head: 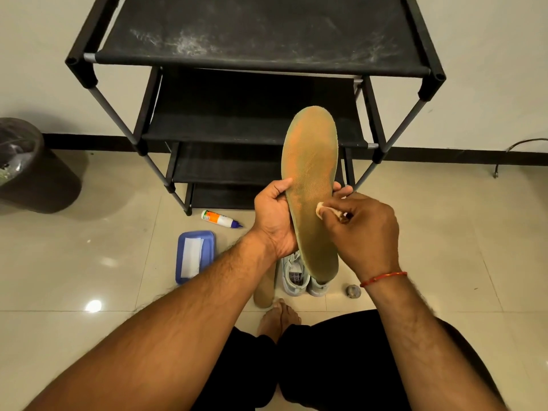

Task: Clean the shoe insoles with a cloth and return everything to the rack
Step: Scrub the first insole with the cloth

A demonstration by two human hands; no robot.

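My left hand point(274, 219) grips a long tan insole point(311, 173) by its left edge and holds it upright in front of the black shoe rack point(255, 63). My right hand point(360, 229) pinches a small pale cloth point(321, 209) and presses it against the insole's right side near the middle. A second insole point(264, 292) lies on the floor beside a pair of light grey shoes point(296, 277), partly hidden behind the held insole and my hands.
A blue tray point(207, 241) with a white sheet in it and a white bottle point(221, 218) lie on the tiled floor left of the shoes. A small round tin point(353, 291) sits to the right. A dark bin point(32, 170) stands at far left. My bare foot point(278, 318) is near the shoes.
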